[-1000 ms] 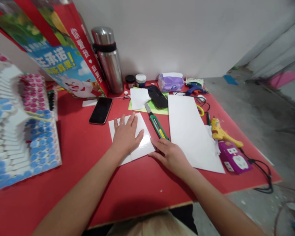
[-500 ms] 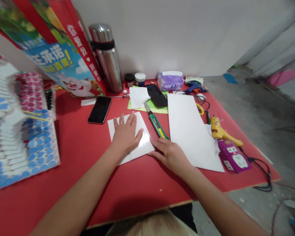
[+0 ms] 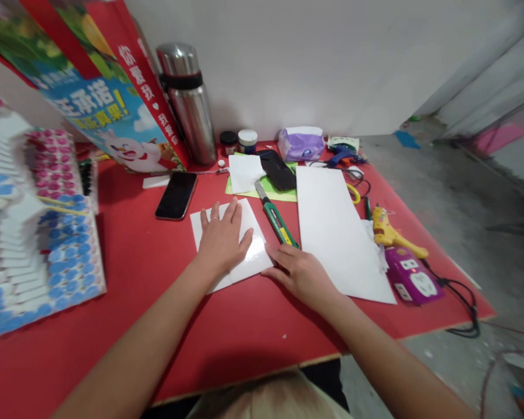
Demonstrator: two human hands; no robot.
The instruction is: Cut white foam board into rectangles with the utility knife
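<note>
A glossy white square board (image 3: 254,256) lies on the red table, with a thin seam line showing near its front edge. My left hand (image 3: 222,235) rests flat on it, open, fingers spread; a ring is on one finger. At the board's right corner, my right hand (image 3: 303,272) touches the edge with its fingertips, thumb and index finger apart. A green utility knife (image 3: 277,221) with its blade out lies just beyond the right hand. To the right of that hand is a larger white sheet (image 3: 332,233).
A black phone (image 3: 177,195), a steel flask (image 3: 191,110) and a printed box (image 3: 113,110) stand or lie at back left. Blue and pink flower-like pieces (image 3: 70,256) fill the left. A yellow glue gun (image 3: 393,233) and purple power socket (image 3: 413,276) with cable are at right.
Both hands and the board keep the same positions. Only the camera view has shifted very slightly.
</note>
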